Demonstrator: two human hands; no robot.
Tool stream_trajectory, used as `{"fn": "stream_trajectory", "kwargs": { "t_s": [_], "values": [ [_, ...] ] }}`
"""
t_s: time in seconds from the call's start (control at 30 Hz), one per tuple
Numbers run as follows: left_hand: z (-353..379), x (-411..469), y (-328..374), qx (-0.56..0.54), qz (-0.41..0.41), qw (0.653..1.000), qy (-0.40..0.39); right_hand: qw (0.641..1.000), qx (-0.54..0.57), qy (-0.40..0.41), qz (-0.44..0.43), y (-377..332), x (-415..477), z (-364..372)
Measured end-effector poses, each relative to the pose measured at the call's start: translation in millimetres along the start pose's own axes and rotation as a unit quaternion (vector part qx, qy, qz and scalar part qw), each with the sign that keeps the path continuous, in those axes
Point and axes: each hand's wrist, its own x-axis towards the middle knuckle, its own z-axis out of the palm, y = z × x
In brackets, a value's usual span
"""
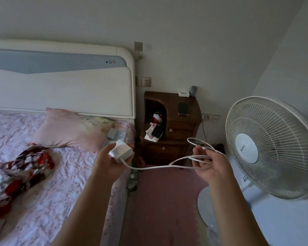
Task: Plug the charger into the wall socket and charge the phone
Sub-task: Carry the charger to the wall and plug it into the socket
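Note:
My left hand grips a white charger brick marked 120W, held in the air by the bed's corner. Its white cable runs right to my right hand, which holds several loops of it. A dark phone lies on top of the brown nightstand. A wall socket sits on the wall above the nightstand, beside the headboard. Another socket plate is lower, right of the nightstand, with a dark cord hanging from it.
The bed with a pink pillow and a red patterned cloth fills the left. A white standing fan is close on the right. A pink rug covers the floor between them. A bottle stands by the bed's edge.

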Motion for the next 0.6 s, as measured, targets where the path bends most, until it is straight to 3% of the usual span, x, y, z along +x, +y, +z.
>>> {"fn": "stream_trajectory", "kwargs": {
  "t_s": [0.6],
  "values": [
    [76,101,-28,0.005,0.020,1.000,0.016,1.000,0.000,-0.015,0.024,-88,111,25]
  ]
}}
